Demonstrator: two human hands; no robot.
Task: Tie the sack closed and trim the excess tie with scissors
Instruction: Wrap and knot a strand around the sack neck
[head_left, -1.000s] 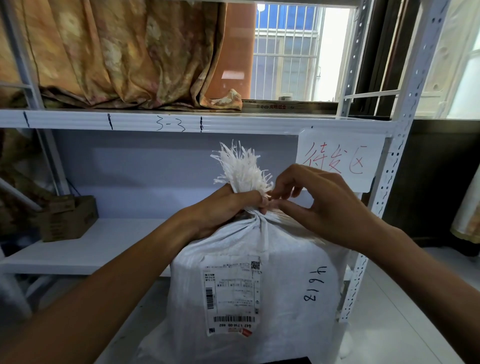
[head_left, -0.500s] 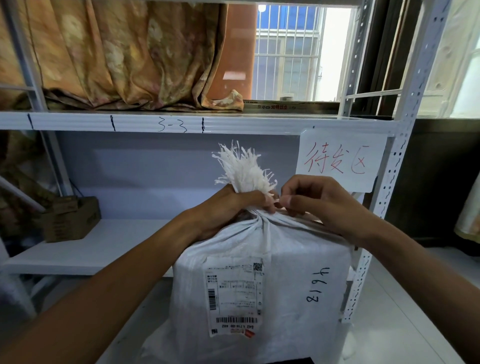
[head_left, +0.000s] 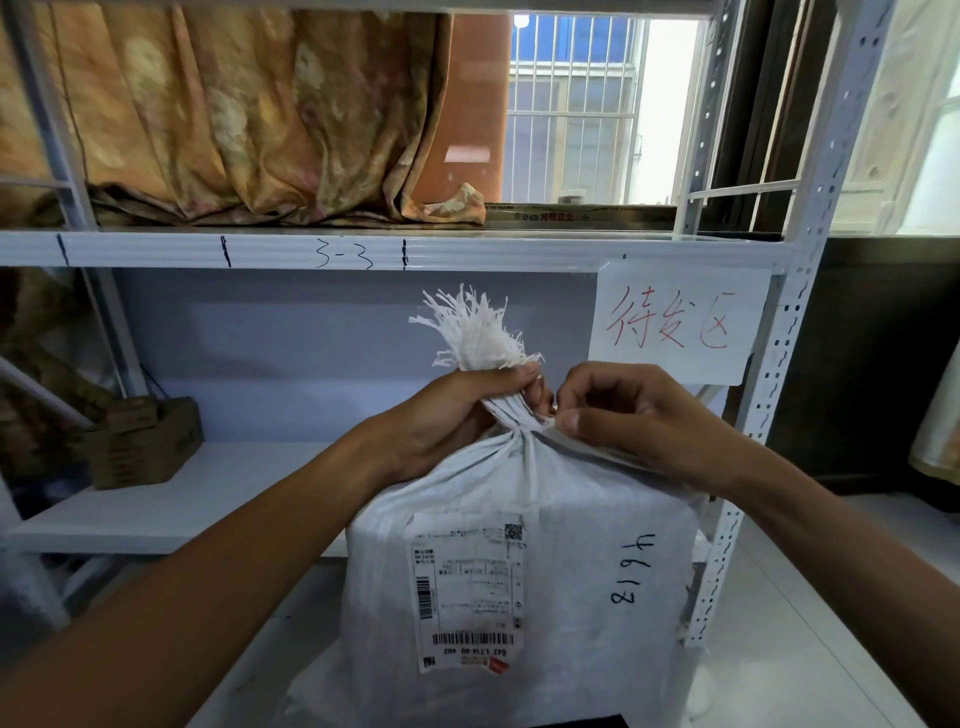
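My left hand (head_left: 447, 415) is wrapped around the gathered neck of the white woven sack (head_left: 519, 571), fingers clamped on the bunched fabric just under the frayed tuft (head_left: 475, 332) that fans out above my fist. My right hand (head_left: 628, 415) is right beside it, thumb and fingertips pinched together at the neck, touching the spot where the fabric narrows; whatever I'm pinching there is too small and too hidden by my fingers to make out, so I can't tell whether a tie is in my grip. The sack stands upright in front of me, against the white metal shelving (head_left: 415, 249), its top reaching to between the lower and upper shelf boards. On its front there's a shipping label (head_left: 467, 587) with barcodes, stuck on sideways and upside down to me, and to the right of that, black handwritten digits (head_left: 626, 569) running down the side. A fold of the sack's fabric stretches from the neck out under my right wrist. On the upper shelf edge I see "3-3" written in marker between black tick marks, and a white paper sign (head_left: 675, 322) with red handwritten characters hangs from the shelf at the right, just above my right hand. Over on the lower shelf at the left sits a brown cardboard box (head_left: 145, 441), well apart from the sack. Patterned orange curtains (head_left: 234, 114) bunch on the top shelf, beside a barred window (head_left: 571, 104).
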